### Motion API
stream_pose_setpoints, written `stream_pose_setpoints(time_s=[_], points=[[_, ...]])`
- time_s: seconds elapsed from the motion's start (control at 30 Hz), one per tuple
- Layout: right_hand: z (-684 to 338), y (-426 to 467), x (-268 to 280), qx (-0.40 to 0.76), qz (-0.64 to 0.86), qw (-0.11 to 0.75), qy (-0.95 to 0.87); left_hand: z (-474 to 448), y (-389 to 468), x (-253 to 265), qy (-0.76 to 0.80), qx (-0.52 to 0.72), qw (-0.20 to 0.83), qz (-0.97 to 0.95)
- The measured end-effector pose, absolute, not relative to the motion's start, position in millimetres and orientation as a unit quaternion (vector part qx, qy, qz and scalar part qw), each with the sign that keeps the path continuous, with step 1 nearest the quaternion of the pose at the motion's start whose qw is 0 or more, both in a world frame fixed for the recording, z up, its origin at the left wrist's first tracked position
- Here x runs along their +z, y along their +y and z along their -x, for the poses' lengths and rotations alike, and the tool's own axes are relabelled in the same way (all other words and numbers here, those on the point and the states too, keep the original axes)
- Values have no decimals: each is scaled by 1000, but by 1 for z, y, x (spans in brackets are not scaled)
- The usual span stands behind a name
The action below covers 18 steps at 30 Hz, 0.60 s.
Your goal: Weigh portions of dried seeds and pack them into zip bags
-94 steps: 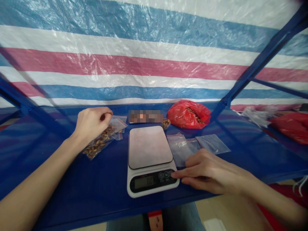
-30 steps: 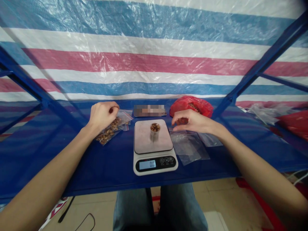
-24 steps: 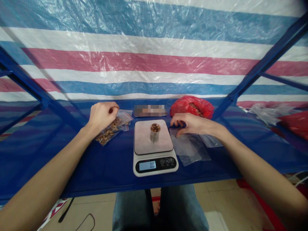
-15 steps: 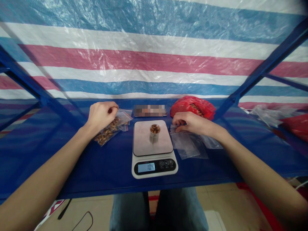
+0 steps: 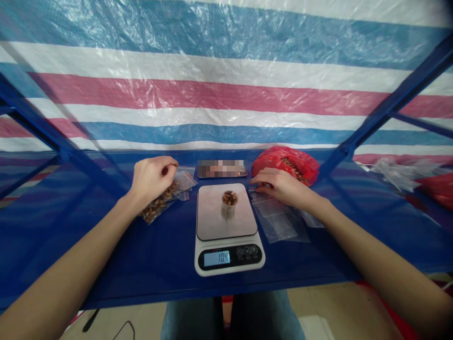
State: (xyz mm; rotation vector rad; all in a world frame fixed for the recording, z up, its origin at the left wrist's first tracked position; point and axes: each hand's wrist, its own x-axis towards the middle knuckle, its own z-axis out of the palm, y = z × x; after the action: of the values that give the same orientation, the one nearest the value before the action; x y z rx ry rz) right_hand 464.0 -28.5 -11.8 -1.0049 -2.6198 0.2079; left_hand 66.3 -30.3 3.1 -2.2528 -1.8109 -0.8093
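Note:
My left hand [image 5: 152, 178] is closed, thumb and fingers together, above small clear zip bags [image 5: 155, 209] filled with brown, seed-like pieces; whatever it may pinch is too small to name. My right hand [image 5: 281, 187] has its fingers bent over the top edge of a pile of flat clear zip bags [image 5: 283, 227], thumb and forefinger closing on that edge. Between the hands stands a white digital kitchen scale [image 5: 205, 222] with a metal top, its display reading 10.4. A small clear cup [image 5: 228, 208] of the same brown pieces sits upright on it.
A red plastic bag [image 5: 272, 158] of brown pieces lies open behind my right hand. Behind the scale is a flat phone-like object [image 5: 221, 169], its face blurred. Blue metal posts [image 5: 348, 148] flank the blue shelf [image 5: 170, 264]. More clear and red plastic [image 5: 396, 172] lies far right.
The view has tilted up a little, so everything sits slightly lower. My right hand's fingers have shifted slightly left along the bags' top edge. My left hand keeps its pose, and the reading is unchanged.

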Motion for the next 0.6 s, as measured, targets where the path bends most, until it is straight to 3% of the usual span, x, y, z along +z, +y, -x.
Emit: stream_pose_setpoints(time_s=[0.3,0.6], points=[[-467,-30,0,68,383,197,-900,-70,-37,12,-536,-393,50,746],[-427,-29,91,-13,329,274,-904,-140,-26,88,-345,-338,-210,850]])
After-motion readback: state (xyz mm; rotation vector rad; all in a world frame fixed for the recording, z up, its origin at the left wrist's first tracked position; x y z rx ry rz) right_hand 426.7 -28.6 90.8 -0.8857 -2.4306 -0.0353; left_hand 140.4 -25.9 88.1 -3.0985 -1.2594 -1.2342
